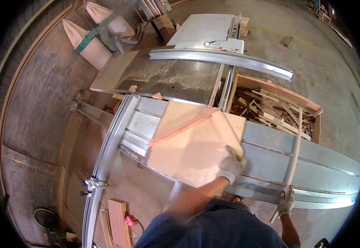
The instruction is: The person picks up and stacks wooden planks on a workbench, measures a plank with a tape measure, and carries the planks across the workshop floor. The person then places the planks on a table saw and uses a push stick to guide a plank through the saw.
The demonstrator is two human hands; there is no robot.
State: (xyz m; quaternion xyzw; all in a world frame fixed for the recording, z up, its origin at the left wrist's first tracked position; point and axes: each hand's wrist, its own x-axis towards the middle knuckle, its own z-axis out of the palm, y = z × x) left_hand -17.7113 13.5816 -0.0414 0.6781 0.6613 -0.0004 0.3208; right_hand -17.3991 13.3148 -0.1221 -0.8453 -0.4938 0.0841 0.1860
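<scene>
My left hand (231,166), in a pale work glove, is over the right part of a light wooden board (180,159). Its fingers close round the near end of a short wooden strip (226,130), which is smeared by motion. A thin reddish strip (180,130) crosses the board at a slant and meets the short strip's far end. At the lower right my right hand (286,201), also gloved, grips a long thin wooden slat (296,151) near its lower end. The slat slants up across the metal sliding table (266,159) toward the scrap bin.
An open wooden bin (318,126) full of offcuts stands beyond the sliding table. A metal fence rail (112,140) runs along the left. Behind lie the dark saw table (167,76) and a silver rail (221,56). Planks (120,223) stand at the lower left.
</scene>
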